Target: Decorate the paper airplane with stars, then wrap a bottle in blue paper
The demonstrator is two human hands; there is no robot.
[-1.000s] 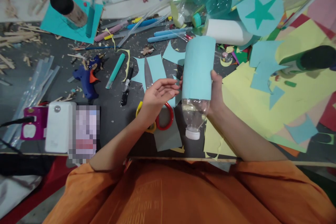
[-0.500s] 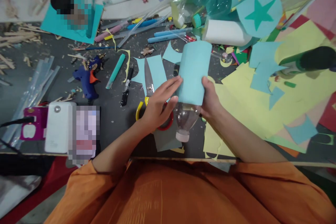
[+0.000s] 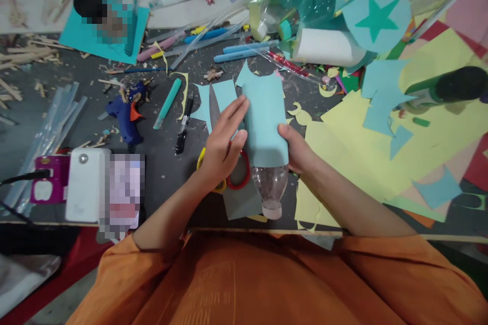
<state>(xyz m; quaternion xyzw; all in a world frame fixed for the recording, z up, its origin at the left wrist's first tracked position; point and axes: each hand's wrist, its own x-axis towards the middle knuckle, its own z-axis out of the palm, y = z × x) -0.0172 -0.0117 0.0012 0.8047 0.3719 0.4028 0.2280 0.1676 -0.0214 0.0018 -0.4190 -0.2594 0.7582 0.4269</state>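
A clear plastic bottle [image 3: 270,180] is wrapped in a light blue paper sleeve [image 3: 266,122], its pale capped neck pointing toward me. My right hand [image 3: 299,150] is closed round the bottle's right side, thumb on the paper and the other fingers hidden beneath. Along the left edge of the sleeve, my left hand [image 3: 225,144] lies with its fingers stretched out, fingertips against the paper. Partly covered by that hand are scissors [image 3: 239,183] with red and yellow handles. Light blue paper scraps [image 3: 225,92] lie beyond the scissors.
To the left are a black pen [image 3: 184,126], a teal marker [image 3: 168,104], a blue glue gun [image 3: 127,119], a white power bank [image 3: 84,185] and a phone [image 3: 125,188]. Yellow paper sheets [image 3: 358,147] and a dark-capped bottle [image 3: 446,89] lie right. More bottles [image 3: 318,0] crowd the back.
The wrapped bottle has moved left and closer to me, and its far end has tipped down. Both hands shifted with it. A red pen behind it now shows more fully.
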